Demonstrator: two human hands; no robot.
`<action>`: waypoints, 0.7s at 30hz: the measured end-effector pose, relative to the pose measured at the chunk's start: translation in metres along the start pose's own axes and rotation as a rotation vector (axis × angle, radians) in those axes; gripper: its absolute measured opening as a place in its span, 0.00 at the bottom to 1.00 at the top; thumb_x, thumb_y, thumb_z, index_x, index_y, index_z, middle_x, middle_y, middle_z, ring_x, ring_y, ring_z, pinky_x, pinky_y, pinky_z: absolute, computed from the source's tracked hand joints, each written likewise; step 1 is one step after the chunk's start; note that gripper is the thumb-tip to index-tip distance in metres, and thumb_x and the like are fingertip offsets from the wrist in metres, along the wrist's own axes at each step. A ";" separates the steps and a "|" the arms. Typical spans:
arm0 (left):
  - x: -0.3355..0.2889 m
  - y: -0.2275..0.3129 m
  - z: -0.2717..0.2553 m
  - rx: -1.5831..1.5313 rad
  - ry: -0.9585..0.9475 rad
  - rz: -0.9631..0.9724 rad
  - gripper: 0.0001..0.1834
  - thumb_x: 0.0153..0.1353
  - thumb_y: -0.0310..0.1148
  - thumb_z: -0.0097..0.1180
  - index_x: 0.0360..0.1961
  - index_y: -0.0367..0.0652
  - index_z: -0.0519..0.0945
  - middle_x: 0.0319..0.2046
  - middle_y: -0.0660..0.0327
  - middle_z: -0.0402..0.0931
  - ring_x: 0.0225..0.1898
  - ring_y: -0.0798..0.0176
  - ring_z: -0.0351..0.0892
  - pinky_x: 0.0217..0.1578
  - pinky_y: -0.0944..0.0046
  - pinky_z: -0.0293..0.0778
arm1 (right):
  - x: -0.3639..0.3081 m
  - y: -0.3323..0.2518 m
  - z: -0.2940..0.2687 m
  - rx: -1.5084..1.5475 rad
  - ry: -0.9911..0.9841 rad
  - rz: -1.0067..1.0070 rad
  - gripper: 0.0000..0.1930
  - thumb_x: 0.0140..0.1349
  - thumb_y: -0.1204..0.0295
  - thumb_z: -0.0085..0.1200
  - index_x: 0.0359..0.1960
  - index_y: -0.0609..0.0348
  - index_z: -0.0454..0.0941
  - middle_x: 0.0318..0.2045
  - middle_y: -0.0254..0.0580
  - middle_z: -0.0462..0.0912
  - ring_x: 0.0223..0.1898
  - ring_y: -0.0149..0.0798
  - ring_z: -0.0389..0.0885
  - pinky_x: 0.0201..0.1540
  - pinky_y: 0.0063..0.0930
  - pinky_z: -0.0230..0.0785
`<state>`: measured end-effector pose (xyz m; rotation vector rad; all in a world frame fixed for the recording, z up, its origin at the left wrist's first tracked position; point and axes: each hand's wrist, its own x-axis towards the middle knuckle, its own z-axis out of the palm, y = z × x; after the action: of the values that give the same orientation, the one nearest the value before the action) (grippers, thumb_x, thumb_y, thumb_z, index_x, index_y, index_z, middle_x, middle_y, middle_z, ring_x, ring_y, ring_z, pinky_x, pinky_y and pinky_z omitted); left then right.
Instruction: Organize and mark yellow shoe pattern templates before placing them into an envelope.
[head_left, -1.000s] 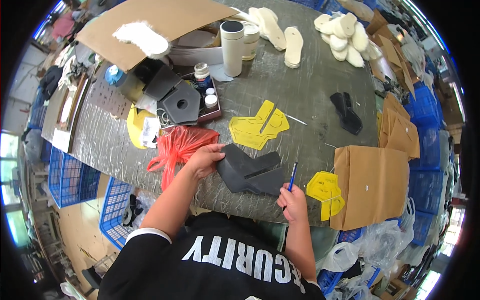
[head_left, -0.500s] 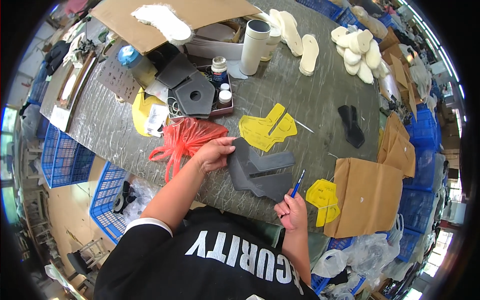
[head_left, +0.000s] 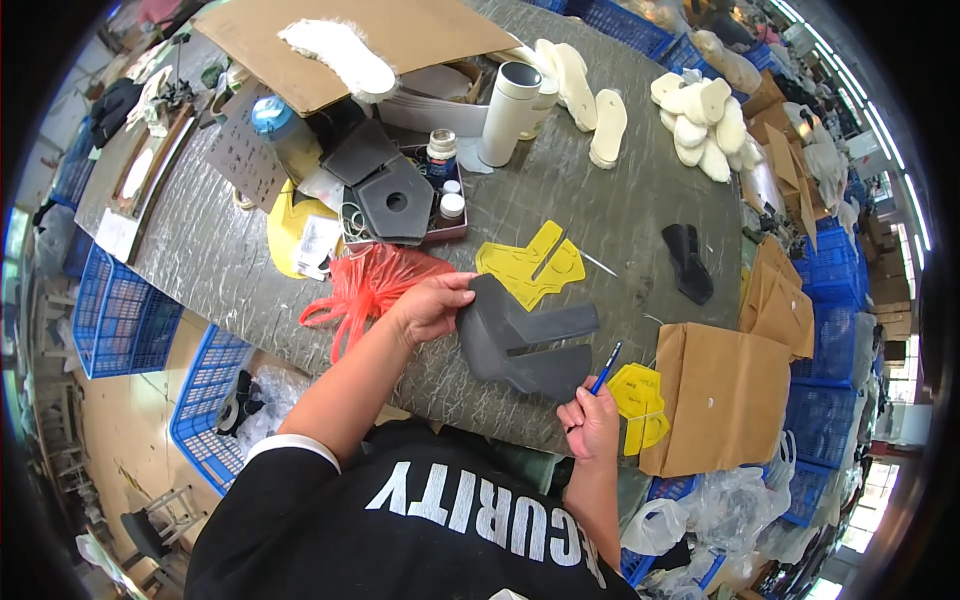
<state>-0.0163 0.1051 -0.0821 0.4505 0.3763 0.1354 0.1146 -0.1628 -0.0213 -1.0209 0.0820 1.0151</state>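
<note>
My left hand (head_left: 432, 308) pinches the upper left corner of a dark grey foam piece (head_left: 490, 335), thumb on top. The piece is flat, angular and split by a long slot, and it is held over the table. In my right hand (head_left: 592, 425) is a blue pen (head_left: 606, 368), its tip pointing up and away, beside the foam's lower right end. Whether those right fingers also touch the foam is hard to see. Just beyond the foam lies a yellow pattern piece (head_left: 530, 265) with dark markings and a similar slot. A smaller yellow pattern piece (head_left: 640, 395) lies right of the pen.
A red plastic bag (head_left: 375, 285) sits left of my left hand. Behind it are grey foam pieces (head_left: 395, 200), small bottles and a white tumbler (head_left: 508, 115). Brown paper (head_left: 715, 400) lies at right, black pieces (head_left: 687, 262) and fluffy white insoles (head_left: 705, 120) farther back.
The foam piece has turned slightly in my left hand, its right side shifting a little rightward. My right hand and pen have moved slightly right. The whole view has shifted a little.
</note>
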 end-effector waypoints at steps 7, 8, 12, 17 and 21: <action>0.008 -0.027 0.004 0.401 0.316 -0.110 0.15 0.60 0.23 0.46 0.48 0.34 0.77 0.42 0.53 0.79 0.44 0.57 0.79 0.45 0.59 0.73 | -0.003 0.005 -0.026 -0.269 0.406 -0.189 0.02 0.63 0.76 0.46 0.35 0.58 0.71 0.25 0.34 0.72 0.15 0.25 0.61 0.18 0.22 0.54; 0.009 -0.030 -0.001 0.408 0.308 -0.113 0.15 0.60 0.23 0.46 0.48 0.34 0.77 0.42 0.53 0.79 0.44 0.57 0.79 0.45 0.59 0.73 | -0.004 0.007 -0.033 -0.263 0.411 -0.197 0.02 0.63 0.76 0.46 0.35 0.58 0.71 0.25 0.34 0.72 0.15 0.25 0.61 0.18 0.22 0.54; 0.013 -0.036 -0.028 1.327 0.435 0.255 0.16 0.53 0.30 0.52 0.42 0.33 0.78 0.35 0.44 0.79 0.39 0.49 0.80 0.41 0.59 0.73 | -0.024 0.025 -0.076 -0.121 0.446 -0.136 0.10 0.67 0.66 0.42 0.34 0.60 0.71 0.31 0.41 0.76 0.15 0.26 0.62 0.17 0.23 0.56; 0.035 -0.036 -0.025 1.305 0.639 0.273 0.20 0.49 0.35 0.60 0.40 0.29 0.77 0.33 0.42 0.78 0.37 0.46 0.79 0.39 0.56 0.74 | -0.035 0.052 -0.081 -0.241 0.440 -0.192 0.12 0.68 0.64 0.43 0.34 0.59 0.72 0.29 0.41 0.77 0.16 0.28 0.69 0.19 0.23 0.63; 0.048 -0.030 0.005 1.623 0.576 0.274 0.27 0.46 0.39 0.64 0.42 0.30 0.73 0.36 0.42 0.77 0.41 0.43 0.77 0.41 0.50 0.73 | -0.019 0.065 -0.070 -0.338 0.404 -0.090 0.09 0.64 0.67 0.49 0.39 0.60 0.73 0.24 0.34 0.75 0.16 0.26 0.70 0.17 0.19 0.61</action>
<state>0.0309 0.0867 -0.1066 2.0950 0.9647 0.2074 0.0829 -0.2185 -0.0943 -1.5172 0.1985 0.7415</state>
